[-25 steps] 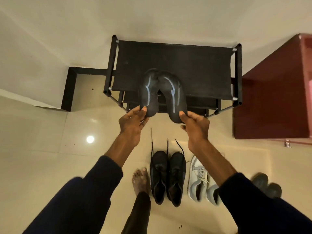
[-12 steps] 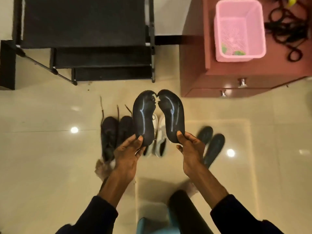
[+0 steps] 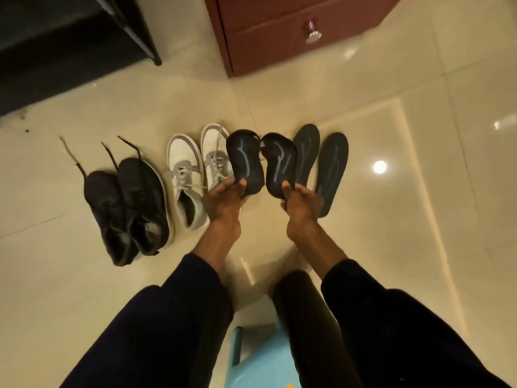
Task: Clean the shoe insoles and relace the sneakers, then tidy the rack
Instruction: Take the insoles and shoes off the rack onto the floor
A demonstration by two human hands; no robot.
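Note:
I hold two black insoles low over the floor, toes pointing away and nearly touching. My left hand [image 3: 222, 201] grips the heel of the left insole [image 3: 244, 161]. My right hand [image 3: 302, 204] grips the heel of the right insole [image 3: 279, 163]. Two more dark insoles [image 3: 333, 169] lie flat on the tiles just right of them. A pair of white sneakers [image 3: 193, 172] with loose laces stands left of my hands. Further left sits a pair of black sneakers [image 3: 131, 208] with laces trailing away. The black shoe rack [image 3: 70, 40] fills the upper left corner.
A dark red cabinet [image 3: 293, 29] with a metal drawer knob stands at the top, close beside the rack. A light blue stool [image 3: 263, 357] shows under me between my legs. Glossy beige tiles surround the shoes.
I have lowered both insoles from in front of the rack down toward the floor, beside the two lying insoles. The view has swung down and right; the rack has slid to the corner.

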